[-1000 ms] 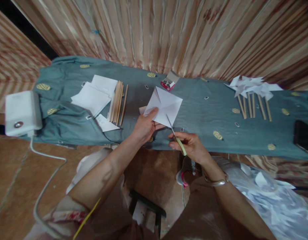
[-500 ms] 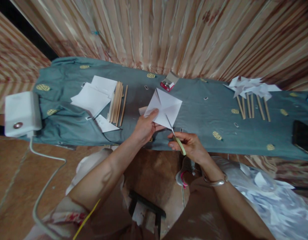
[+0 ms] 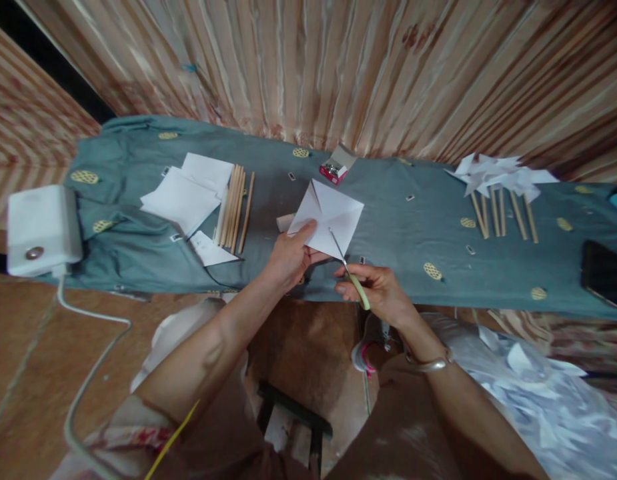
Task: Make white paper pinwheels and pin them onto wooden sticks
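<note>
My left hand (image 3: 289,255) pinches the near left corner of a white paper square (image 3: 331,213) with diagonal creases, held just above the grey-blue cloth (image 3: 398,227). My right hand (image 3: 381,292) is closed round the pale green handles of a pair of scissors (image 3: 347,268). Their blades reach into the paper's near edge along a crease.
A stack of white paper sheets (image 3: 185,193) and a row of wooden sticks (image 3: 234,207) lie at the left. A small red box (image 3: 335,170) sits behind the paper. Finished paper pinwheels on sticks (image 3: 501,187) lie at the right, a dark phone (image 3: 601,272) further right. A white device (image 3: 41,230) with a cable sits far left.
The scissors' blades have moved slightly further into the paper. Both hands stay in nearly the same place.
</note>
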Action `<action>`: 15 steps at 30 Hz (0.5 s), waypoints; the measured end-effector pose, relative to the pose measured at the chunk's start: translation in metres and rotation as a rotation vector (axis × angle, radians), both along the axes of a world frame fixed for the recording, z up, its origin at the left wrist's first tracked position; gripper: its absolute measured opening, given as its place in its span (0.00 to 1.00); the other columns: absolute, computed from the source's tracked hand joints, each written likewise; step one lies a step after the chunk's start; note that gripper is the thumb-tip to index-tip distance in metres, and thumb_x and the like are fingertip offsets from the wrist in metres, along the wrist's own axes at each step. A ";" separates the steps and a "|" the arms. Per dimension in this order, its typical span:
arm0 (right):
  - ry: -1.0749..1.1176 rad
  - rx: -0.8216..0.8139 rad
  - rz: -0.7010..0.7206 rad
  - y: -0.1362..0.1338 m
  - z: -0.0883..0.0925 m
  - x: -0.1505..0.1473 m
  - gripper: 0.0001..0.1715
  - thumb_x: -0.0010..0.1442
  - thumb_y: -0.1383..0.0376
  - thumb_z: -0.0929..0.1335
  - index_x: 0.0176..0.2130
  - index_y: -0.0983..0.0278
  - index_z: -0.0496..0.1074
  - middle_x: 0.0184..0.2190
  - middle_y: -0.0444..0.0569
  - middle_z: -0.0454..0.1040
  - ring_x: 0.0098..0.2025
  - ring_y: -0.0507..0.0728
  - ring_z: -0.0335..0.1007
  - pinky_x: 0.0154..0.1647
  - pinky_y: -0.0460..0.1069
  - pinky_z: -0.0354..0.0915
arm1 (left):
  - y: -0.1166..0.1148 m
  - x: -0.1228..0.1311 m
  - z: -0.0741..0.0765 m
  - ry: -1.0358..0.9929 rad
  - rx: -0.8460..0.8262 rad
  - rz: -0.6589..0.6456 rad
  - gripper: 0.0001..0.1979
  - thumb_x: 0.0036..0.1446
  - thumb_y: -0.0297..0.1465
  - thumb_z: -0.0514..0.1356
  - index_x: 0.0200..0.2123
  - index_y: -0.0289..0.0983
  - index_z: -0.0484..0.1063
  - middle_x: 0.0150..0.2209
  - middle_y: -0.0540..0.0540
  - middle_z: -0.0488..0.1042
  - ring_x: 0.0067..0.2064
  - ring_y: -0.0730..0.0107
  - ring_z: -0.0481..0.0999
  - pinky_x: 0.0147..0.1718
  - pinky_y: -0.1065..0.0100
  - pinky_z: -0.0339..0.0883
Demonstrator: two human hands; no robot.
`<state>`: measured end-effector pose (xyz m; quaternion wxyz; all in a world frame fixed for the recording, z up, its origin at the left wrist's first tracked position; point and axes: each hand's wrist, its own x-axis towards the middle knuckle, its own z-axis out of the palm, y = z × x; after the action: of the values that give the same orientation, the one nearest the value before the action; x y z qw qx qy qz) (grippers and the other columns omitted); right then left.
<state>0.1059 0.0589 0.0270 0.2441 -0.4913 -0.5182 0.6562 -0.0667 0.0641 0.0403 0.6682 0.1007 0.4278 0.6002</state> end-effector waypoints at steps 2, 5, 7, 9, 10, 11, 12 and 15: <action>-0.002 0.004 0.004 0.000 0.000 0.000 0.28 0.33 0.50 0.80 0.31 0.64 0.79 0.17 0.39 0.69 0.19 0.46 0.61 0.19 0.43 0.60 | 0.000 0.000 -0.001 0.005 -0.001 0.003 0.05 0.61 0.27 0.58 0.38 0.31 0.71 0.28 0.46 0.78 0.34 0.66 0.80 0.51 0.51 0.71; -0.002 0.012 0.009 0.000 0.000 0.000 0.27 0.33 0.50 0.80 0.31 0.64 0.79 0.16 0.39 0.69 0.18 0.46 0.61 0.18 0.43 0.61 | 0.000 0.000 -0.002 0.014 0.006 0.002 0.05 0.60 0.27 0.59 0.38 0.31 0.72 0.29 0.46 0.78 0.34 0.66 0.80 0.51 0.51 0.71; 0.002 0.015 0.005 0.000 0.000 0.000 0.27 0.33 0.50 0.80 0.30 0.63 0.78 0.16 0.39 0.69 0.18 0.46 0.61 0.18 0.43 0.61 | 0.000 0.000 -0.003 0.020 0.010 -0.002 0.06 0.59 0.28 0.60 0.38 0.32 0.72 0.30 0.45 0.79 0.36 0.65 0.81 0.51 0.51 0.71; 0.009 0.018 -0.008 0.000 0.001 -0.001 0.27 0.33 0.49 0.80 0.29 0.63 0.78 0.15 0.39 0.69 0.18 0.47 0.61 0.18 0.44 0.62 | 0.000 0.000 -0.004 0.022 0.011 -0.004 0.06 0.58 0.29 0.61 0.38 0.32 0.72 0.30 0.45 0.79 0.37 0.63 0.81 0.51 0.51 0.71; 0.013 0.018 -0.012 0.000 0.001 -0.002 0.27 0.33 0.49 0.80 0.29 0.63 0.78 0.15 0.39 0.69 0.18 0.47 0.61 0.19 0.44 0.62 | 0.001 -0.001 -0.004 0.020 0.012 -0.003 0.06 0.58 0.29 0.61 0.38 0.32 0.72 0.30 0.45 0.79 0.38 0.63 0.81 0.51 0.51 0.71; 0.015 0.019 -0.015 0.000 0.001 -0.002 0.27 0.33 0.49 0.80 0.29 0.63 0.78 0.16 0.39 0.69 0.18 0.47 0.62 0.19 0.44 0.62 | 0.001 -0.001 -0.005 0.017 0.012 -0.001 0.06 0.58 0.29 0.61 0.38 0.32 0.72 0.30 0.45 0.79 0.38 0.63 0.81 0.51 0.51 0.71; 0.016 0.017 -0.017 0.000 0.002 -0.002 0.27 0.33 0.49 0.80 0.29 0.64 0.78 0.16 0.39 0.69 0.18 0.47 0.62 0.19 0.44 0.62 | 0.001 -0.001 -0.005 0.013 0.013 -0.001 0.06 0.58 0.29 0.61 0.38 0.32 0.72 0.30 0.45 0.79 0.38 0.63 0.81 0.51 0.51 0.71; 0.013 -0.002 -0.025 0.000 0.002 -0.002 0.26 0.32 0.51 0.80 0.28 0.64 0.78 0.17 0.40 0.70 0.19 0.46 0.62 0.18 0.43 0.61 | 0.001 -0.001 -0.005 0.007 0.013 0.003 0.06 0.59 0.28 0.60 0.38 0.32 0.72 0.29 0.46 0.79 0.37 0.64 0.81 0.51 0.51 0.71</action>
<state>0.1035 0.0589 0.0288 0.2552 -0.4934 -0.5098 0.6569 -0.0679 0.0649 0.0354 0.6654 0.1065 0.4263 0.6035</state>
